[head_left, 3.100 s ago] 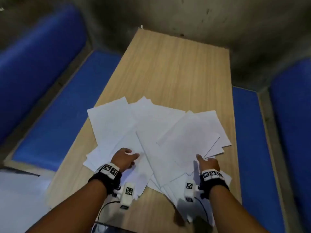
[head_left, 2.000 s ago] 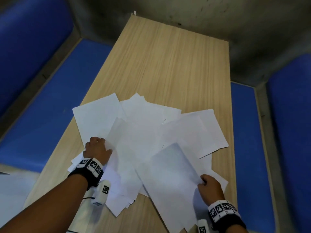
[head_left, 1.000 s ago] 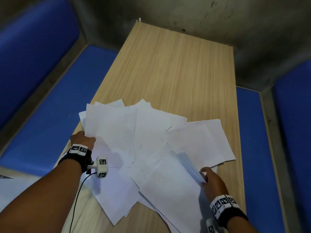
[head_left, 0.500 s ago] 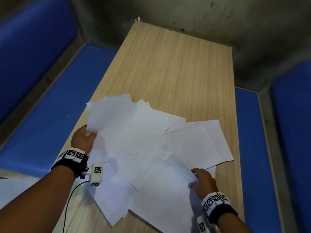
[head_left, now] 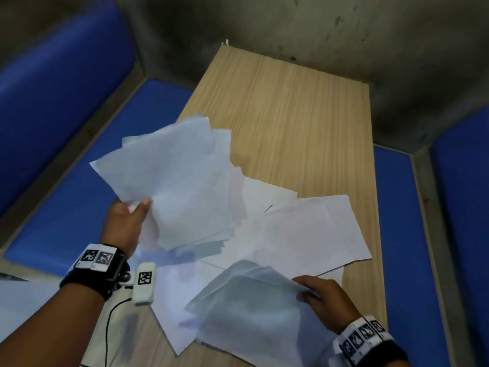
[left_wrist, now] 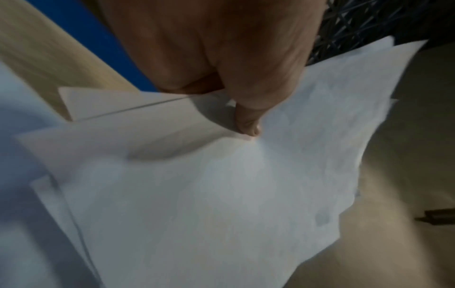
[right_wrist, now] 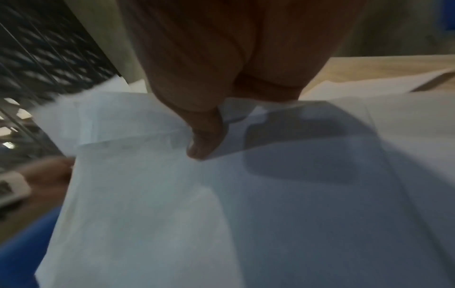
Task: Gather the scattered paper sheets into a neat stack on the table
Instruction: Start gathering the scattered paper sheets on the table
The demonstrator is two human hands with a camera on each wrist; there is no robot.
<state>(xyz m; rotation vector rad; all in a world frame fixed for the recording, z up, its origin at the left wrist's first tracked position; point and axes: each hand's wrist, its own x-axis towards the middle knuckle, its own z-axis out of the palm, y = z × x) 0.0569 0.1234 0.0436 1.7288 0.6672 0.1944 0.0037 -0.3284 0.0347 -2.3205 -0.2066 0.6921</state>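
Lifting two bundles of paper sheets off surface [head_left: 304, 123]. Left hand [head_left: 124, 226] pinching left bundle [head_left: 180, 186]; right hand [head_left: 325, 300] pinching near bundle [head_left: 246, 300]. Loose sheets [head_left: 312, 234] flat between. Advise merging bundles over loose sheets, squaring edges.

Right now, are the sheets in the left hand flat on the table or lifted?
Lifted: the left hand pinches the sheets by a corner, tilted above the table.

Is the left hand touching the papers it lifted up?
Touching. In the left wrist view the left hand presses its thumb onto the lifted sheets; in the head view it grips their near corner.
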